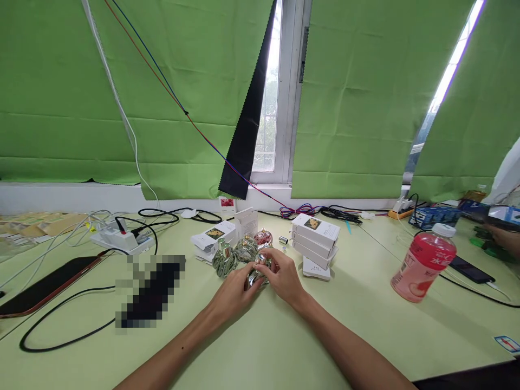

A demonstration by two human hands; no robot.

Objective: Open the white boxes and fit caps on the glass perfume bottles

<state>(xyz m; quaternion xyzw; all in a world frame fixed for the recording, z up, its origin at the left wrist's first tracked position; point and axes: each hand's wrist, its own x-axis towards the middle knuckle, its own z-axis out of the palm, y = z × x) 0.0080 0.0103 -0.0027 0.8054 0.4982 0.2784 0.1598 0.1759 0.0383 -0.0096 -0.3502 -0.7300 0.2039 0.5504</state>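
Note:
My left hand point(233, 290) is closed around the body of a small glass perfume bottle point(255, 278) on the table. Thumb and finger of my right hand point(286, 276) pinch its shiny silver top point(260, 260). Much of the bottle is covered by my fingers. Close behind and to the left stand a greenish glass bottle with a silver top point(225, 262), a clear ribbed bottle point(246, 249) and a reddish bottle point(263, 236). A loose silver cap point(283, 240) lies beyond my right hand.
White boxes are stacked at right point(314, 246) and lie at left point(211, 238). Farther right are a pink drink bottle point(424, 265), a phone point(473, 269) and another person's hand point(506, 238). At left are a power strip point(122, 238), a large phone point(51, 284) and cables.

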